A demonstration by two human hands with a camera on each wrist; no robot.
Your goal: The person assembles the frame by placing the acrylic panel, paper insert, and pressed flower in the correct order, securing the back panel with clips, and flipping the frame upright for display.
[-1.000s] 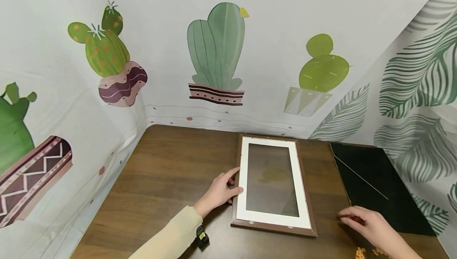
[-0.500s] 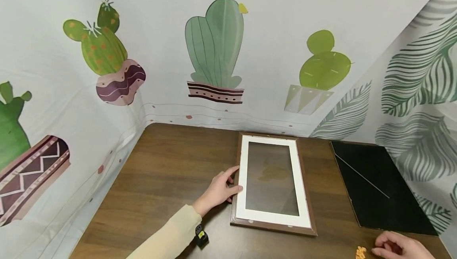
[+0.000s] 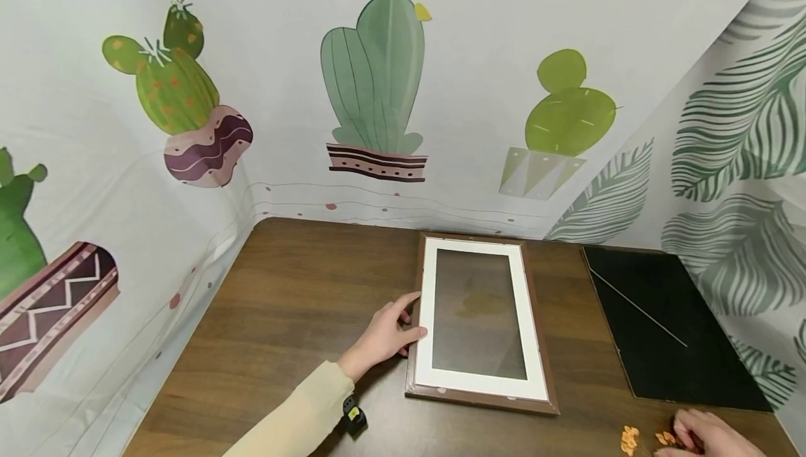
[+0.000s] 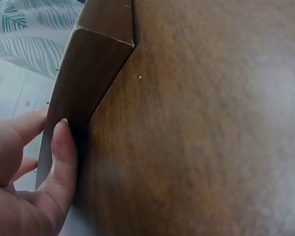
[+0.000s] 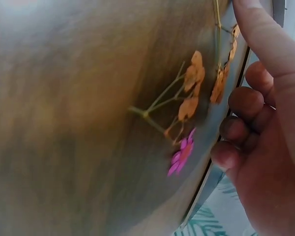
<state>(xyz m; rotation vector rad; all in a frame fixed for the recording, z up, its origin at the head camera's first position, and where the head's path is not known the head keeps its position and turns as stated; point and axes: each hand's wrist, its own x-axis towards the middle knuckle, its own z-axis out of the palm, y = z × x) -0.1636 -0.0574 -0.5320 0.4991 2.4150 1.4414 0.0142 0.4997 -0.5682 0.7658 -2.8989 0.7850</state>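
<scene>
A brown wooden picture frame (image 3: 540, 345) with a white mat (image 3: 425, 317) and a dark glossy centre lies on the table. My left hand (image 3: 385, 327) grips its left edge, thumb on the mat and fingers against the outer side; the left wrist view shows the fingers (image 4: 64, 157) along the wooden side. My right hand (image 3: 714, 434) is low at the right, fingers curled, beside dried orange flowers (image 3: 630, 441). In the right wrist view, orange flowers on thin stems (image 5: 191, 83) and a magenta flower (image 5: 182, 153) lie near it. Its thumb tip is cut off, so a pinch cannot be judged.
A black panel (image 3: 680, 359) lies on the wooden table (image 3: 302, 268) right of the frame, with a thin pale rod (image 3: 639, 308) across it. Cactus-printed white cloth (image 3: 469, 79) stands behind the table. A black device (image 3: 355, 418) is at my left wrist.
My right hand has moved from beside the black panel down and right to the orange flowers. The left hand keeps its grip on the frame. The head view has shifted slightly.
</scene>
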